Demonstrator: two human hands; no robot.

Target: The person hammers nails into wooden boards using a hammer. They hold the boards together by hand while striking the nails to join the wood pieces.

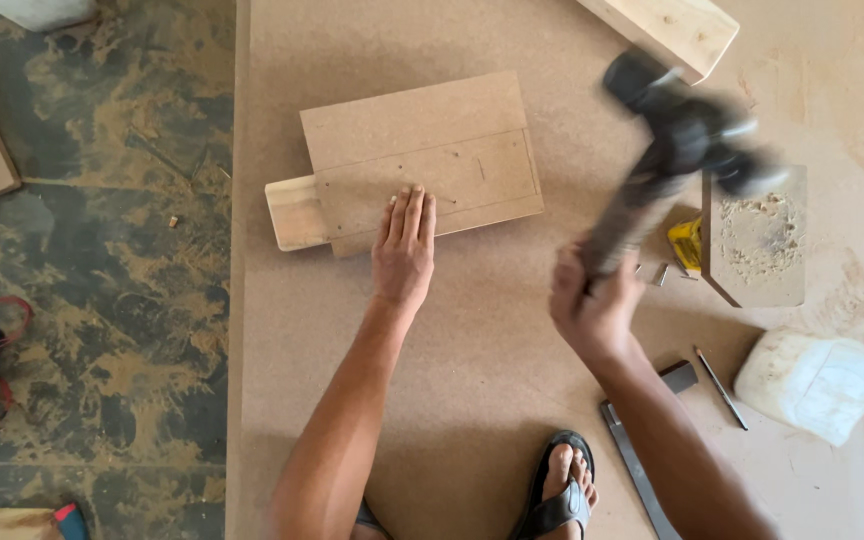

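Right hand wraps its fingers tight round the hammer handle — head-heavy, best gripped low, blurred above the board. Left hand lies flat, fingers straight, on the fibreboard panel — stiff, matte, light — atop a pale wood block.

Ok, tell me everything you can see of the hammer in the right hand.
The hammer is dark, with a black head and a long grey-brown handle, badly motion-blurred, so its finer parts cannot be made out. It is raised above the big brown board, tilted with the head up and to the right, near a pale wooden beam. The right hand is closed round the lower end of the handle; nothing else touches it.
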